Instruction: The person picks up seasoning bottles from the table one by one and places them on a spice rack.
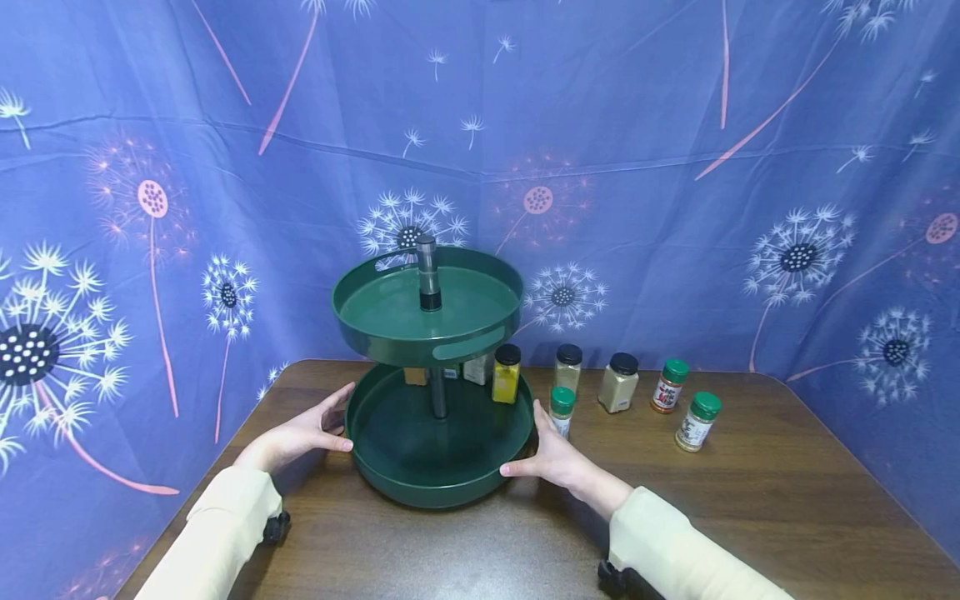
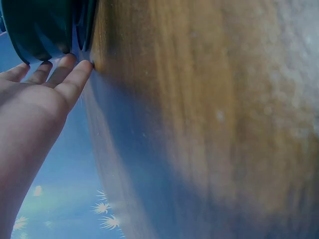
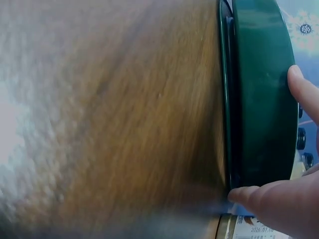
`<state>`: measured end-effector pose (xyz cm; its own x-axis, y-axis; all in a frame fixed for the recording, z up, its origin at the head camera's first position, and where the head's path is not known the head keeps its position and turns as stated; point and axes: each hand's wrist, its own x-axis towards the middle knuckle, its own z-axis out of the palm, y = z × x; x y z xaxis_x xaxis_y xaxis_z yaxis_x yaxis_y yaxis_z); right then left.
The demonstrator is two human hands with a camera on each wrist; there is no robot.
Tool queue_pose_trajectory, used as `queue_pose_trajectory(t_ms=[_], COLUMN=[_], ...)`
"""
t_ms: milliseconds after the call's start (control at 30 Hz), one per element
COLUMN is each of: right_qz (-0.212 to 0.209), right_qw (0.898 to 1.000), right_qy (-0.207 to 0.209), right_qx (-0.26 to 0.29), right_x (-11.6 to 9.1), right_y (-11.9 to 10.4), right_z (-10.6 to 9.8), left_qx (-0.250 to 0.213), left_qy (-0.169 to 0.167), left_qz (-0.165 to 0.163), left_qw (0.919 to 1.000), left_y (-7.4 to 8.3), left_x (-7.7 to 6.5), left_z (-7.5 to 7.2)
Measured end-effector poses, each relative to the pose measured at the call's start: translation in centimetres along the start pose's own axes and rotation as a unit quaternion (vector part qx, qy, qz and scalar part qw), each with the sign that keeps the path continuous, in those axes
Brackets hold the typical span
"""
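A dark green two-tier round tray stand (image 1: 442, 492) sits on the wooden table, its tiers joined by a metal post. My left hand (image 1: 303, 433) is at the left side of the lower tier, fingers extended along its wall. Those fingertips (image 2: 66, 62) reach the green wall in the left wrist view. At the right side, my right hand (image 1: 555, 457) has thumb and fingers spread against the same tier. A yellow spice jar (image 1: 506, 382) with a black lid stands inside the lower tier, and other small containers behind it are partly hidden by the upper tier.
Just beyond my right hand stands a green-lidded jar (image 1: 561, 408). Black-lidded jars (image 1: 618, 387) and more green-lidded ones, including a red-labelled shaker (image 1: 667, 390) and a white-labelled shaker (image 1: 694, 429), stand farther right. A blue dandelion-print cloth (image 1: 637, 200) hangs behind the table.
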<state>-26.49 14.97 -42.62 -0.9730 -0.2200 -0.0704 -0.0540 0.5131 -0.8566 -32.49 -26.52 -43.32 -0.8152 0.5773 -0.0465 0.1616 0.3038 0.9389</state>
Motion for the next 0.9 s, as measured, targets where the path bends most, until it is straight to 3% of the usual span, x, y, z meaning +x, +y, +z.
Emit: queue_pose_trajectory(t_ms=[600,900], right_qz=[-0.005,-0.036], right_qw=[1.000,0.999], right_qy=[-0.007,-0.009], right_qx=[0.006,-0.001], right_x=[-0.1,-1.1], right_y=[0.3,-1.0], right_z=[-0.4,-1.1], left_qx=[0.001,0.003], left_qy=[-0.002,-0.002], left_qz=[-0.014,-0.013], left_qw=[0.9999,0.9999], left_y=[0.0,0.0], left_x=[-0.1,-0.1], left_z=[0.1,0.0])
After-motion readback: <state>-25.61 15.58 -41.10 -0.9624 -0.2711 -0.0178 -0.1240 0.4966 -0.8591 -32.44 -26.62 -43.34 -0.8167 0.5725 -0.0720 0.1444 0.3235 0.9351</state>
